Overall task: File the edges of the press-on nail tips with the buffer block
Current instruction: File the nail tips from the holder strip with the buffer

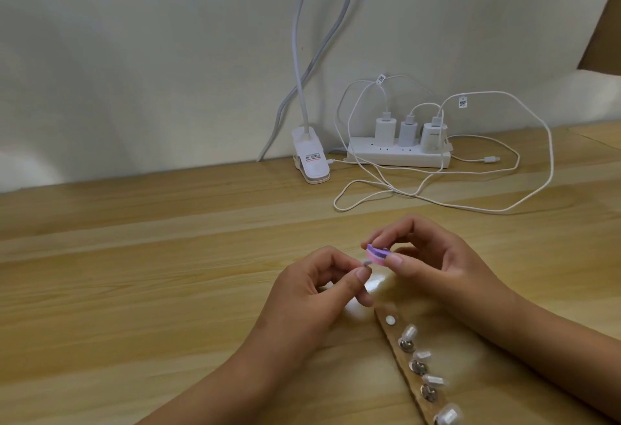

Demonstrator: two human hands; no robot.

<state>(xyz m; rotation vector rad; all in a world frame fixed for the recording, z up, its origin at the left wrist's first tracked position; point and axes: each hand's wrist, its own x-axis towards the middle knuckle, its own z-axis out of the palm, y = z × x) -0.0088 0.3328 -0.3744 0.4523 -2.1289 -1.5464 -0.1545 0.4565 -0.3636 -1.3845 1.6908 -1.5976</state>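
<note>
My right hand (437,259) pinches a small purple and pink buffer block (479,254) between thumb and fingers, just above the wooden table. My left hand (312,293) pinches a clear press-on nail tip (467,263) between thumb and forefinger, and the tip touches the underside of the block. Below the hands lies a brown holder strip (403,362) running down to the right. Several clear nail tips (408,334) stand on metal studs along it, and one white pad (389,320) at its top end is bare.
A white power strip (400,157) with three chargers stands at the back by the wall. Loose white cables (447,204) loop over the table (134,273) behind my hands. A white clip lamp base (311,160) sits left of the strip.
</note>
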